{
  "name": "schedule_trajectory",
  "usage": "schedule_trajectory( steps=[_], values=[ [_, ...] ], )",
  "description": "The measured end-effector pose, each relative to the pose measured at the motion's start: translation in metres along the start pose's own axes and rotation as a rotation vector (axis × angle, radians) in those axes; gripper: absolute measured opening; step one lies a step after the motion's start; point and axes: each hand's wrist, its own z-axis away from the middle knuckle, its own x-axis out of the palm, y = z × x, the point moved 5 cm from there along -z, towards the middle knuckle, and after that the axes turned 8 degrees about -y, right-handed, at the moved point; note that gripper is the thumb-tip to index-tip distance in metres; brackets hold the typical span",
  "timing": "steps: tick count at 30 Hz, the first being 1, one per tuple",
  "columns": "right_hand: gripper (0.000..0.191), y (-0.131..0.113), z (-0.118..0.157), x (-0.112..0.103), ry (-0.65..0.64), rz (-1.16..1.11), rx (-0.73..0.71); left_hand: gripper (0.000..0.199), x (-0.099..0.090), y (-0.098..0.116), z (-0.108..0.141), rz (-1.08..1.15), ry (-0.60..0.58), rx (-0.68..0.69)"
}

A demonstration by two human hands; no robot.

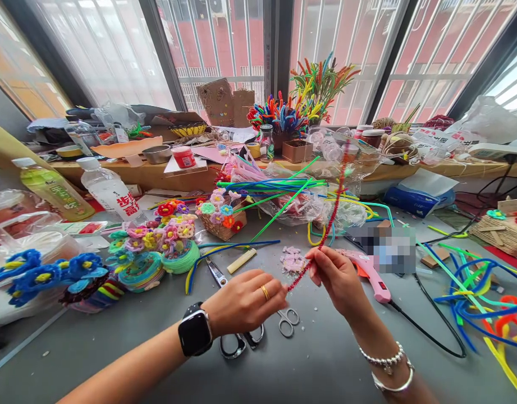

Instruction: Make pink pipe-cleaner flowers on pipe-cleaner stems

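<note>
A dark red pipe cleaner [334, 216] runs between my hands and rises at a slant above the right one. My left hand [247, 297], with a ring and a watch on its wrist, has its fingers closed at the lower end of the pipe cleaner. Higher up the stem, my right hand [332, 275] pinches it between thumb and fingers. Below the hands lie small scissors [288, 322] and larger scissors [233, 345], partly hidden by my left hand. A pink glue gun [376, 278] rests just right of my right hand.
Pipe-cleaner flower baskets [180, 255] stand on the left, near two bottles [109, 188]. Loose pipe cleaners [485, 292] tangle at the right, beside the glue gun's black cord [435, 334]. Green and blue pipe cleaners [275, 188] lie across plastic bags behind my hands.
</note>
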Motion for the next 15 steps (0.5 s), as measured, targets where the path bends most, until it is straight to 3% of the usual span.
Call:
schedule_trajectory(
  steps=[3,6,9,12,15],
  values=[
    [0.023,0.001,-0.001,-0.003,0.039,0.115,-0.019,0.015,-0.014,-0.039,-0.002,-0.024,0.132,-0.162],
    [0.026,0.002,-0.002,-0.002,0.017,0.202,-0.021,0.016,-0.026,-0.119,0.001,-0.129,0.141,-0.628],
    [0.028,0.003,-0.002,0.000,-0.015,0.249,-0.003,0.027,-0.023,-0.201,0.013,-0.211,-0.095,-1.023],
    [0.027,0.005,-0.001,0.002,-0.034,0.262,0.011,0.032,-0.009,-0.251,0.021,-0.144,-0.233,-1.032],
    [0.026,0.007,-0.001,0.001,-0.037,0.280,0.020,0.042,0.006,-0.274,0.027,-0.088,-0.314,-1.002]
  ],
)
